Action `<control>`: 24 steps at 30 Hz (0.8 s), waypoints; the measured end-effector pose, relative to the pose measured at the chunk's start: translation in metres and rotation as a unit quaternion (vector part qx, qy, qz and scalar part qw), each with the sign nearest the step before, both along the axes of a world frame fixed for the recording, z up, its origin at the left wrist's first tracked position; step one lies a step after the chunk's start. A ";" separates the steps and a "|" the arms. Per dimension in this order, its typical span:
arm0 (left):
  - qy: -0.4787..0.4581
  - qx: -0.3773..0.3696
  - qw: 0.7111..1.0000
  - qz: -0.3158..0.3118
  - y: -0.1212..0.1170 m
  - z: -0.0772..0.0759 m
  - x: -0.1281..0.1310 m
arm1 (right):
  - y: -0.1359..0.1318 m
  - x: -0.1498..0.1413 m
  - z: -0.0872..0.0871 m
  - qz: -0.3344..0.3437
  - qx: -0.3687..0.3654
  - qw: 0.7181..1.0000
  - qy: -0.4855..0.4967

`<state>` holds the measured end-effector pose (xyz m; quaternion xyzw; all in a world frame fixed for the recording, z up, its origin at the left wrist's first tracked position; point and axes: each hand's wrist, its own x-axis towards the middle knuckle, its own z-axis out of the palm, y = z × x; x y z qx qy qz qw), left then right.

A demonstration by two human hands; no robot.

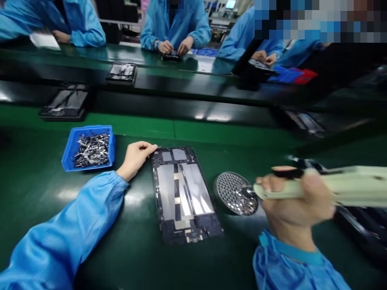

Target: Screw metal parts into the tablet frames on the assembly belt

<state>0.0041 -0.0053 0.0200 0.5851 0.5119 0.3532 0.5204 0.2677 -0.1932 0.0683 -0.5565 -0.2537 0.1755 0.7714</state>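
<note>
An opened tablet chassis [184, 193] lies flat on the green mat in front of me, its silver inner plates showing. My left hand [136, 158] rests at its upper left corner, fingers curled with the tips touching the frame's edge. My right hand [294, 205] is wrapped around a pale green electric screwdriver [332, 187] held almost level, its tip pointing left over a round perforated metal screw dish [236, 193]. The dish sits just right of the tablet.
A blue bin [87, 148] of small metal parts stands left of my left hand. Dark trays with devices [65, 105] [122, 73] ride the belt beyond. Several people in blue coats [175, 24] work across the line.
</note>
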 end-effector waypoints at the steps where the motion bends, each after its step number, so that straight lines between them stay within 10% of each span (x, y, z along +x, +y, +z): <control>1: 0.009 0.002 1.000 -0.004 0.002 -0.003 0.000 | -0.002 -0.002 0.004 0.001 0.007 1.000 -0.005; 14: 0.088 0.072 0.992 -0.058 0.013 -0.014 -0.002 | 0.015 -0.054 0.029 0.122 0.044 0.990 -0.058; 24: 0.120 0.116 0.981 -0.096 0.013 -0.013 -0.004 | 0.118 -0.139 0.038 0.217 0.061 0.974 -0.020</control>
